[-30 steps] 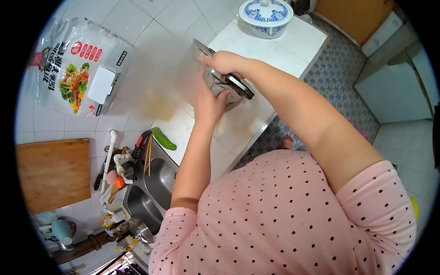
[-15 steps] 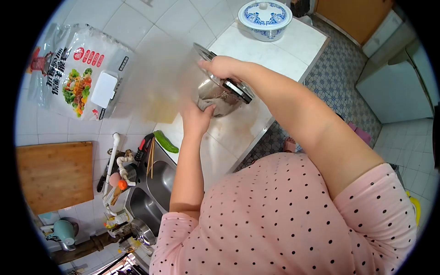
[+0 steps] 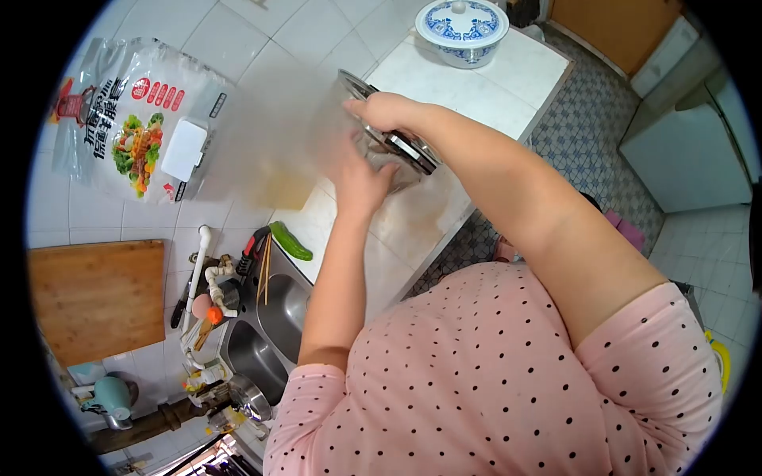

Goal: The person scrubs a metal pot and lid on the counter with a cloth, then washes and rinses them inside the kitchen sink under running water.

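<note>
A shiny metal pot [image 3: 409, 176] is tilted over the white counter, with a black-and-silver handle [image 3: 414, 152] on its near side. My right hand [image 3: 387, 113] is closed on the pot's upper rim. Below it, my left hand [image 3: 361, 184] presses against the pot, thumb apart from the fingers. A greyish cloth seems to be under that hand, mostly covered now. Haze and blur in the picture hide my left fingertips and the pot's left side.
A lidded white-and-blue bowl [image 3: 462, 36] stands at the counter's far end. A green cucumber [image 3: 291, 241] lies beside the double sink [image 3: 286, 305], near chopsticks [image 3: 264, 270]. A wooden cutting board [image 3: 99, 297] leans on the wall. A printed plastic bag [image 3: 147, 119] hangs above.
My left hand has moved up and right across the pot, covering more of the greyish cloth. My right hand keeps its hold, nearly still.
</note>
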